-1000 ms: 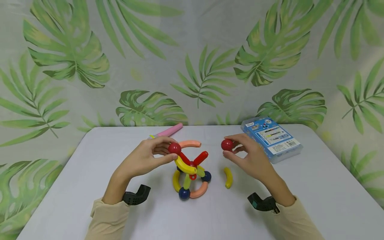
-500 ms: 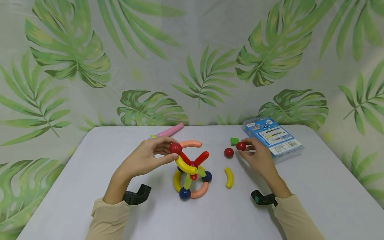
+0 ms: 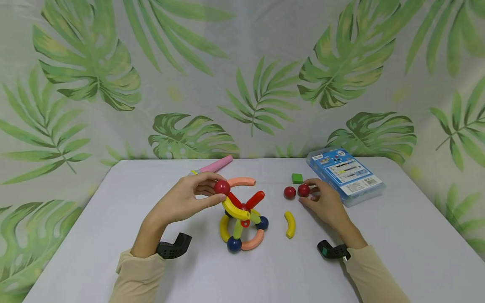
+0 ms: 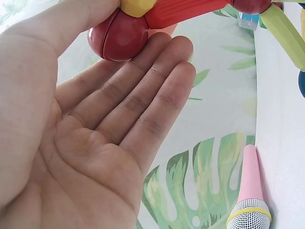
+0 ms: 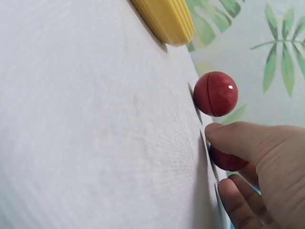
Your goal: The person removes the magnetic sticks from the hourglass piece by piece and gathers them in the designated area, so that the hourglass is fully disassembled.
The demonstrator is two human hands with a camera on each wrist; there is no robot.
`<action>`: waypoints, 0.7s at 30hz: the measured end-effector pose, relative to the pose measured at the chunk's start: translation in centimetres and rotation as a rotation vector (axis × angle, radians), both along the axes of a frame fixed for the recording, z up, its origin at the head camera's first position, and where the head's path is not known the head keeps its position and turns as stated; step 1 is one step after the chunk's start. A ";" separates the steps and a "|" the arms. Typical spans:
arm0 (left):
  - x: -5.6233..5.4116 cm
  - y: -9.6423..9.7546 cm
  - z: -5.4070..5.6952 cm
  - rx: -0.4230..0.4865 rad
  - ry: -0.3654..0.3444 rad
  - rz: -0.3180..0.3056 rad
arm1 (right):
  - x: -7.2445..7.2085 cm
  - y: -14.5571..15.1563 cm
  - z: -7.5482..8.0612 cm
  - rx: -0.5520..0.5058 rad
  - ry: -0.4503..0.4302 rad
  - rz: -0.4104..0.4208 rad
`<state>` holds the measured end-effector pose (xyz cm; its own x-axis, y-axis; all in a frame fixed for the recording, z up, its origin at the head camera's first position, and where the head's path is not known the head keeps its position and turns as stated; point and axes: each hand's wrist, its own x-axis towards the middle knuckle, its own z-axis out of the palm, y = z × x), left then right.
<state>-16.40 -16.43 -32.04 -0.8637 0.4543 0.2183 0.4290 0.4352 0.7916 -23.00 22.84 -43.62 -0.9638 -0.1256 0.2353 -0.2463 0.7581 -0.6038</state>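
Observation:
A red ball at the top of a magnetic stick-and-ball model is held between the thumb and fingers of my left hand. A yellow curved stick and a red stick meet that ball; a salmon curved stick extends behind it. Another red stick points up and free. The model's base has dark blue balls joined by curved sticks. At the right, my right hand pinches a second red ball low at the tabletop, beside a loose red ball.
A loose yellow curved stick lies between the model and my right forearm. Behind the loose balls sits a green block. A blue-labelled plastic box rests at the back right, and a pink toy microphone at the back left.
My right hand has set one red ball down and moved right with the other, lowering it to the table. The green block has come into view. My left hand has stayed in place.

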 end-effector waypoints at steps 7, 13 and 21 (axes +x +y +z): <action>0.0 -0.1 -0.1 0.002 0.007 0.000 | 0.2 0.2 0.5 0.004 -0.021 0.013; -0.1 -0.1 -0.1 0.005 0.015 -0.009 | 0.2 0.1 0.5 0.026 -0.006 0.028; 0.0 0.0 0.0 0.001 -0.004 0.001 | -0.1 -0.3 -0.3 -0.007 0.033 0.055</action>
